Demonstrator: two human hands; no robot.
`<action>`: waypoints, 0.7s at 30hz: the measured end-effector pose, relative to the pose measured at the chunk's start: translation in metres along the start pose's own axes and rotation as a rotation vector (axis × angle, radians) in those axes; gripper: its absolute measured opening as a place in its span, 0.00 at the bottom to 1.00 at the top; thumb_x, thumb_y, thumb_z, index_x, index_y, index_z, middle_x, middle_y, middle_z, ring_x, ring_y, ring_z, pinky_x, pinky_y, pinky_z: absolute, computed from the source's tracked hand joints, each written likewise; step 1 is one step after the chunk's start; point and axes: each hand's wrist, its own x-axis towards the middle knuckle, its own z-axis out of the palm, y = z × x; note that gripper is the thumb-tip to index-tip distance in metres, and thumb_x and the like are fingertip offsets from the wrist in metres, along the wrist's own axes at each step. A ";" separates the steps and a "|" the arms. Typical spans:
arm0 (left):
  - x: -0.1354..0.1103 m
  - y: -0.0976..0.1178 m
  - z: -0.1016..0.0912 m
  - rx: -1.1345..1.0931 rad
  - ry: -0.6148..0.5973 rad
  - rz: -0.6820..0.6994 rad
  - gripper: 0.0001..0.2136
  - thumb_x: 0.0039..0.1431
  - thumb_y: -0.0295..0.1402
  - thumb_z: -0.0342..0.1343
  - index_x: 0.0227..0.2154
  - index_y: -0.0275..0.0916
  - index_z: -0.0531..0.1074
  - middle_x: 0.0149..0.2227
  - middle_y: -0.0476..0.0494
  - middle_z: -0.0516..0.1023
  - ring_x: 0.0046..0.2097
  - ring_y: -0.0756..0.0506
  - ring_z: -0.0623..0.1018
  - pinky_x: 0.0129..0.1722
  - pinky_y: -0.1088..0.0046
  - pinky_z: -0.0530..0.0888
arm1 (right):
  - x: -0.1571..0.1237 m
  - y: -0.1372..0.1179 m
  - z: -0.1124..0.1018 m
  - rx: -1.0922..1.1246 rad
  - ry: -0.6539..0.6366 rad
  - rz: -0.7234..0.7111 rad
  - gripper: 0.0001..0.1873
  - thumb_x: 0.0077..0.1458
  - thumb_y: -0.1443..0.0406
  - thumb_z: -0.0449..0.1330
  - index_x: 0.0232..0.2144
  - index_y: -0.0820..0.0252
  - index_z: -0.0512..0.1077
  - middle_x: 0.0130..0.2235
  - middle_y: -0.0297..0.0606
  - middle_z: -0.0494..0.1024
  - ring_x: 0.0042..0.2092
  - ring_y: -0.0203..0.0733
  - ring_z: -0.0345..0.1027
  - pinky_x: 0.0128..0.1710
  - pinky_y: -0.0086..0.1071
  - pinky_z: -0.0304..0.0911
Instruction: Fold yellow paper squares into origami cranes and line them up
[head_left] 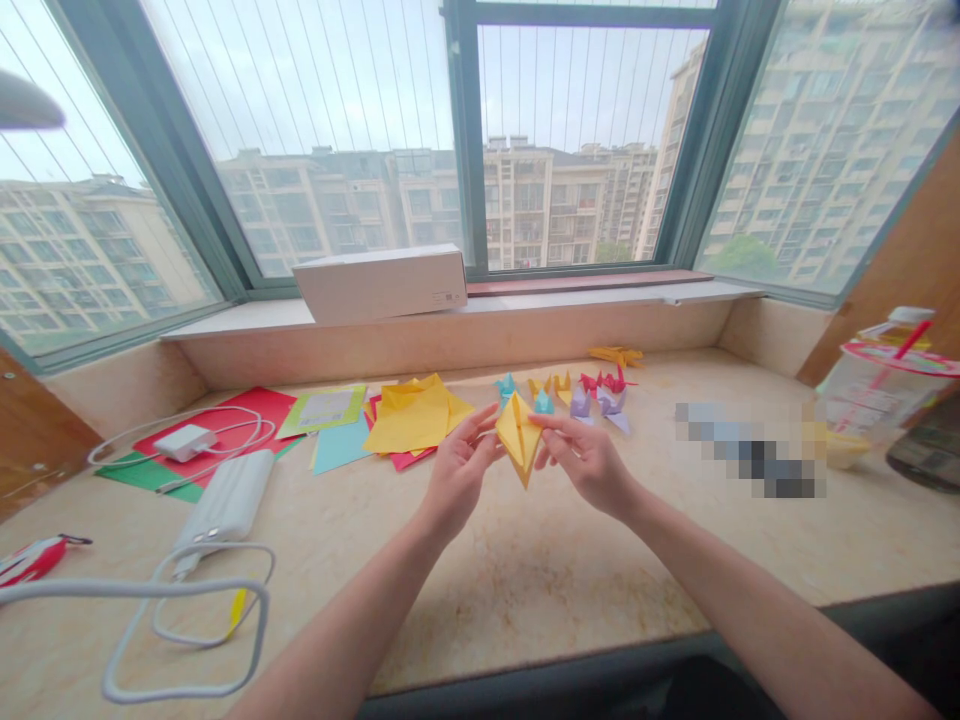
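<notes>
Both my hands hold a folded yellow paper piece [518, 436] in the air above the stone counter [525, 570]. My left hand [457, 468] pinches its left edge with thumb and fingertips. My right hand [585, 455] pinches its upper right edge. The piece is a pointed diamond shape, tip down. Behind it on the counter stand several small folded paper cranes [592, 392] in blue, yellow, red and purple. A stack of loose coloured paper sheets [409, 420], yellow on top, lies to the left of my hands.
A white power bank [229, 500] with a looping white cable [187, 620] lies at left, beside a white charger [184, 441] on red and green sheets. A white box [379, 282] sits on the window sill. A lidded plastic cup [881, 395] with a straw stands at right.
</notes>
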 end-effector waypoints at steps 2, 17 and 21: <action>-0.001 0.000 0.000 0.048 -0.028 -0.005 0.22 0.56 0.36 0.62 0.54 0.37 0.70 0.46 0.37 0.80 0.46 0.42 0.80 0.47 0.66 0.74 | 0.000 -0.001 0.000 0.000 -0.014 -0.010 0.19 0.62 0.60 0.55 0.50 0.63 0.73 0.27 0.38 0.80 0.29 0.40 0.76 0.29 0.32 0.69; 0.003 0.002 -0.003 0.280 0.017 -0.018 0.13 0.54 0.41 0.64 0.29 0.34 0.75 0.23 0.50 0.73 0.20 0.53 0.69 0.20 0.78 0.67 | 0.004 0.005 0.001 -0.063 -0.015 -0.031 0.14 0.60 0.59 0.58 0.44 0.59 0.77 0.28 0.36 0.78 0.25 0.37 0.69 0.25 0.31 0.68; 0.002 0.001 -0.001 0.229 -0.005 -0.015 0.13 0.54 0.41 0.63 0.33 0.35 0.75 0.31 0.45 0.78 0.28 0.50 0.74 0.24 0.77 0.72 | 0.004 0.003 0.001 -0.107 0.006 -0.044 0.13 0.60 0.59 0.58 0.41 0.59 0.77 0.31 0.37 0.79 0.28 0.38 0.71 0.28 0.32 0.68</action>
